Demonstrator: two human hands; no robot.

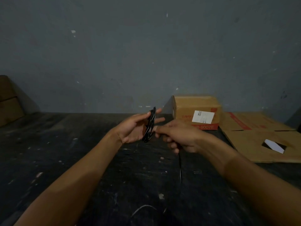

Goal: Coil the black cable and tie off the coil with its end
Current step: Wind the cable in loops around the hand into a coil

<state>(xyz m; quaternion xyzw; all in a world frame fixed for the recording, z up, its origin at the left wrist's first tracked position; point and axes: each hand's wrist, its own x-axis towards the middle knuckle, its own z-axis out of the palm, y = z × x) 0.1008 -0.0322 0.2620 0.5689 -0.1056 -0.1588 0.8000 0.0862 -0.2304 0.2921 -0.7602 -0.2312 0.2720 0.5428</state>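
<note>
Coiling in progress, tail not yet tied.
Left hand (135, 128) is pinching the black cable (150, 125) coil; right hand (179, 136) is gripping the hanging tail. Slack grip likely lets loops spring apart.

Open desk (65, 152) across left and centre; upright carton (197, 111) and flattened cardboard (260, 137) blocking right side.

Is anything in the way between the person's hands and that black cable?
Nothing visible. The left hand already holds the black cable coil, and the right hand grips the loose end hanging below it.
</note>
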